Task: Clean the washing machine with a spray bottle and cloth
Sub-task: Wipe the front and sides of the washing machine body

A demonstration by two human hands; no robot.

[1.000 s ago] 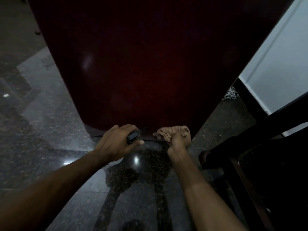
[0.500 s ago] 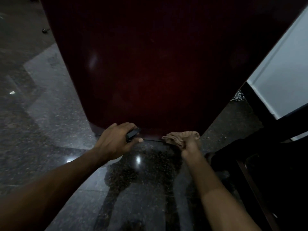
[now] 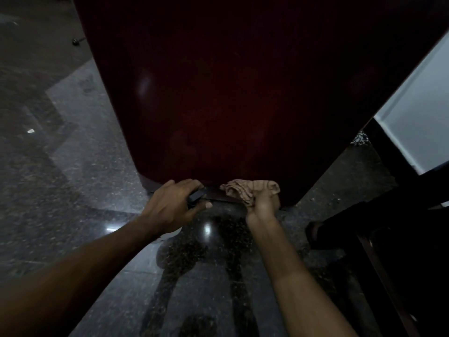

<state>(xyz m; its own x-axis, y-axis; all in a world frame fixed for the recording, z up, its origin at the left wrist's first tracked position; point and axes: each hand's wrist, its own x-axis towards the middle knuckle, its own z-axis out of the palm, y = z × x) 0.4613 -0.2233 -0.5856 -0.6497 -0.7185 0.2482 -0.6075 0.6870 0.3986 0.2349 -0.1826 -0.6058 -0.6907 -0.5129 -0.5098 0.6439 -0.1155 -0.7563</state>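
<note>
Two bare forearms reach into the frame from its lower edge in dim light, with no sleeve showing on either as far up as the picture runs. The left hand (image 3: pixel 173 207) and the right hand (image 3: pixel 263 203) are both ungloved. No ring, watch, bracelet or band can be made out at either wrist or on the fingers that show, though the poor light blurs fine detail. The left forearm looks broader, lying nearer the camera; the right tapers to a narrow wrist.
</note>
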